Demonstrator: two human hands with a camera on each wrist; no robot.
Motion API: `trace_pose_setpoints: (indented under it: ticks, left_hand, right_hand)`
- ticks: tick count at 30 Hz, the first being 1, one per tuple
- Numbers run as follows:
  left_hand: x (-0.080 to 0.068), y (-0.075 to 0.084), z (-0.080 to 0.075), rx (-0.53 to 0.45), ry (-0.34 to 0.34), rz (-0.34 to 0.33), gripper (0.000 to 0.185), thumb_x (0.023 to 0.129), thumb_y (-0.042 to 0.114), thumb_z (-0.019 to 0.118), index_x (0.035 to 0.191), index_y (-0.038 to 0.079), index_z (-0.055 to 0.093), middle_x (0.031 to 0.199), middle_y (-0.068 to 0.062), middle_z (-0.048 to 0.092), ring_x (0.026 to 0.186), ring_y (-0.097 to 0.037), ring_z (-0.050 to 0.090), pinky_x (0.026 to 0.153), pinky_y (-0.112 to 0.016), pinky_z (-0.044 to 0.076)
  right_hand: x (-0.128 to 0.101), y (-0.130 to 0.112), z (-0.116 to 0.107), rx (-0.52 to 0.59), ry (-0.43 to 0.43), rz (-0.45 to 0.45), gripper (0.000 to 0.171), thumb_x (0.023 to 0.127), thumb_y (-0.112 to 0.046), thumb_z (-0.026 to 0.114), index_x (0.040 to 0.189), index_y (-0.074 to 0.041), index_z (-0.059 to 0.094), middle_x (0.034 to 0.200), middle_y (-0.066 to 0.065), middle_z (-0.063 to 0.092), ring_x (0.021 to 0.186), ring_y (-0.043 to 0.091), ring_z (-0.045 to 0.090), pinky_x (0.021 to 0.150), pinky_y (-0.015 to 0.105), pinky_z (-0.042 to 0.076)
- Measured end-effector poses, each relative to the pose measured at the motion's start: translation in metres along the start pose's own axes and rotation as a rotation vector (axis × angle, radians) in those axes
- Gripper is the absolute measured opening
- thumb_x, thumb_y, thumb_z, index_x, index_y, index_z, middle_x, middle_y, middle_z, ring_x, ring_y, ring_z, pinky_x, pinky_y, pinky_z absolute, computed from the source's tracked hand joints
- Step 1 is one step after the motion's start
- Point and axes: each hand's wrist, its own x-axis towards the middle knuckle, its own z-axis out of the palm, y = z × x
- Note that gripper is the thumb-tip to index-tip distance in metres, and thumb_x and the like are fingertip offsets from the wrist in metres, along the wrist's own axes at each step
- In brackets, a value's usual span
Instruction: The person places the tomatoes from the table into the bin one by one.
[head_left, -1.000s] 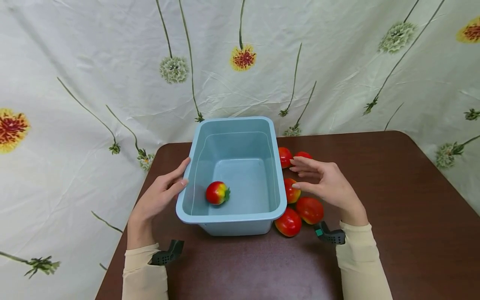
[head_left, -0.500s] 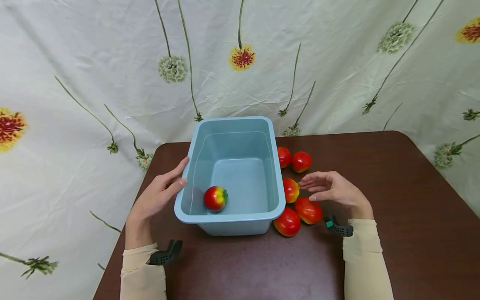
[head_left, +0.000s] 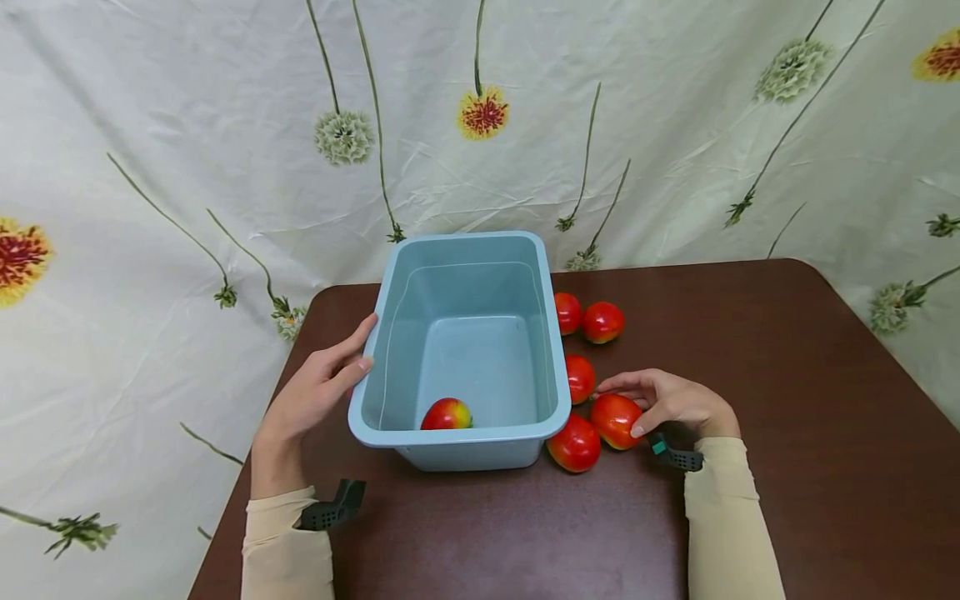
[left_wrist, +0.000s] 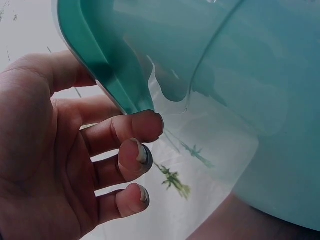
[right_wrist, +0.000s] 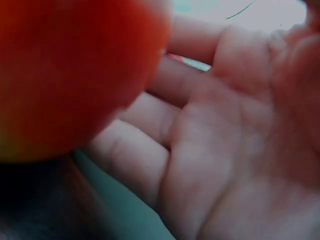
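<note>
A light blue plastic bin stands on the brown table, with one red-yellow tomato inside against its near wall. My left hand rests with straight fingers against the bin's left wall; in the left wrist view the fingers sit just under the bin's rim. My right hand curls round a red tomato on the table right of the bin. In the right wrist view that tomato lies against the right hand's fingers.
More tomatoes lie beside the bin's right wall: one at the near corner, one midway, and two farther back. A flowered cloth hangs behind the table. The table's left edge runs close to my left forearm.
My right hand came down and toward me from above the tomatoes and closed round the red one. The tomato in the bin rolled to the near wall. The left hand stayed put.
</note>
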Motion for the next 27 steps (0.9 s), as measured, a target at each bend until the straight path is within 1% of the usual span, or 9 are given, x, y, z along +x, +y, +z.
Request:
trace_pose_setpoints:
  ticks: [3, 7, 10, 14, 16, 21, 27]
  left_hand:
    - [0.000, 0.001, 0.000, 0.006, 0.001, -0.004, 0.058, 0.101, 0.019, 0.049, 0.154, 0.022, 0.027, 0.157, -0.003, 0.035, 0.136, -0.022, 0.046, 0.097, -0.011, 0.040]
    - [0.000, 0.001, 0.000, 0.005, 0.001, -0.002, 0.058, 0.101, 0.019, 0.049, 0.154, 0.022, 0.027, 0.157, -0.002, 0.034, 0.137, -0.019, 0.045, 0.098, -0.009, 0.039]
    - [0.001, 0.001, 0.000, -0.002, 0.004, -0.002, 0.057, 0.102, 0.019, 0.049, 0.154, 0.022, 0.027, 0.157, -0.001, 0.033, 0.137, -0.012, 0.044, 0.098, -0.009, 0.038]
    - [0.001, 0.001, 0.000, -0.008, 0.004, 0.001, 0.057, 0.101, 0.019, 0.049, 0.154, 0.022, 0.027, 0.157, -0.002, 0.034, 0.132, 0.002, 0.045, 0.097, -0.009, 0.040]
    - [0.001, 0.001, 0.000, -0.009, 0.002, 0.001, 0.058, 0.101, 0.019, 0.049, 0.154, 0.022, 0.027, 0.157, -0.002, 0.034, 0.129, 0.006, 0.045, 0.097, -0.009, 0.040]
    - [0.000, 0.000, 0.000, -0.005, -0.003, 0.005, 0.058, 0.102, 0.018, 0.049, 0.155, 0.021, 0.026, 0.157, -0.004, 0.035, 0.127, 0.008, 0.046, 0.096, -0.009, 0.041]
    - [0.000, -0.001, -0.001, -0.018, -0.004, 0.015, 0.058, 0.102, 0.016, 0.049, 0.155, 0.020, 0.025, 0.155, -0.007, 0.037, 0.123, 0.008, 0.049, 0.095, -0.008, 0.041]
  right_hand:
    - [0.000, 0.004, 0.000, 0.048, -0.061, -0.011, 0.070, 0.080, -0.005, 0.071, 0.141, 0.007, 0.041, 0.134, 0.007, 0.060, 0.118, 0.020, 0.061, 0.094, 0.033, 0.054]
    - [-0.002, 0.008, -0.003, 0.074, -0.102, -0.047, 0.072, 0.081, -0.003, 0.070, 0.143, 0.010, 0.036, 0.135, 0.002, 0.059, 0.119, 0.019, 0.061, 0.093, 0.033, 0.054]
    - [-0.003, 0.010, -0.005, 0.073, -0.116, -0.067, 0.072, 0.082, -0.001, 0.069, 0.144, 0.011, 0.033, 0.136, 0.001, 0.058, 0.120, 0.019, 0.060, 0.093, 0.033, 0.054]
    - [-0.004, 0.012, -0.005, 0.083, -0.093, -0.051, 0.068, 0.083, -0.001, 0.068, 0.143, 0.009, 0.037, 0.134, 0.001, 0.061, 0.118, 0.019, 0.061, 0.093, 0.033, 0.054]
    - [-0.005, 0.012, -0.005, 0.089, -0.075, -0.039, 0.066, 0.085, 0.000, 0.068, 0.143, 0.009, 0.039, 0.131, 0.002, 0.063, 0.117, 0.020, 0.062, 0.093, 0.033, 0.054]
    - [-0.006, 0.008, -0.005, 0.098, -0.047, -0.053, 0.059, 0.087, 0.000, 0.066, 0.141, 0.008, 0.043, 0.126, 0.003, 0.066, 0.111, 0.021, 0.065, 0.091, 0.034, 0.055]
    - [-0.011, -0.006, -0.004, 0.120, -0.030, -0.146, 0.054, 0.087, 0.004, 0.063, 0.138, 0.007, 0.047, 0.122, 0.007, 0.068, 0.106, 0.024, 0.067, 0.088, 0.036, 0.057]
